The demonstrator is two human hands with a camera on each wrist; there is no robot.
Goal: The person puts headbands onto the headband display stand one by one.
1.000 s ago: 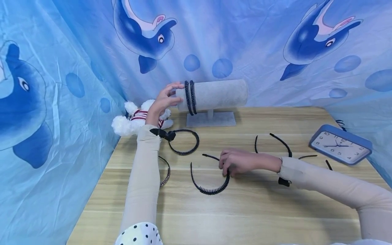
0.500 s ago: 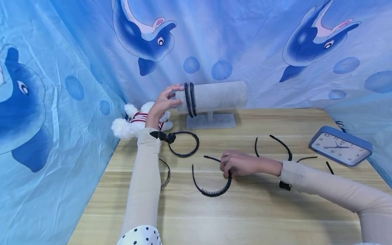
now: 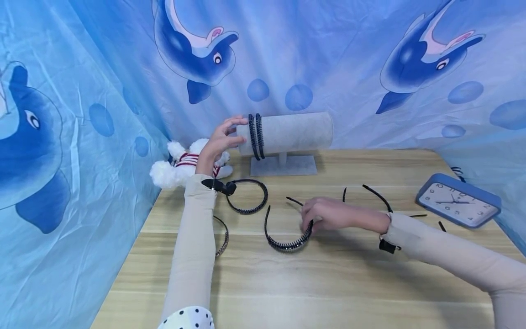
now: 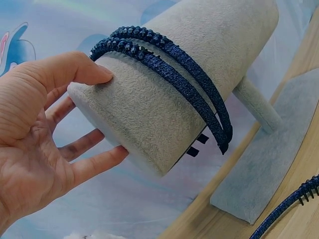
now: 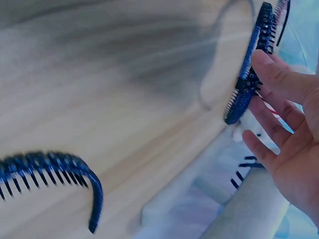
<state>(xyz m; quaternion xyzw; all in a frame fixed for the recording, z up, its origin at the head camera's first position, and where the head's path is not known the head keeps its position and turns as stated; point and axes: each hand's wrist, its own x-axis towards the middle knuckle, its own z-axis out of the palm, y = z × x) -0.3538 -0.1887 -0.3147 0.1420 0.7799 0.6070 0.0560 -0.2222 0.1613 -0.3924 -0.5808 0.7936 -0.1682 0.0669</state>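
Note:
At the back stands a grey plush display stand [image 3: 293, 132], a horizontal roll on a flat base. Two dark beaded headbands [image 4: 174, 74] hang round its left part. My left hand [image 3: 222, 139] grips the roll's left end, thumb on the curved side and fingers spread over the end face. My right hand [image 3: 326, 214] pinches a dark toothed headband [image 3: 287, 246] by one side, over the middle of the table. In the right wrist view, the thumb lies across this headband [image 5: 246, 74] with the fingers behind it.
On the wooden table [image 3: 279, 292] lie a headband [image 3: 246, 211] near the stand, another headband [image 3: 223, 242] partly behind my left sleeve, and more headbands [image 3: 378, 196] partly behind my right arm. A white plush toy [image 3: 176, 171] sits back left, a blue clock [image 3: 458, 201] right.
My right hand has shifted slightly right, and the headband in it has tilted and come up from the table. The left hand stays at the end of the roll.

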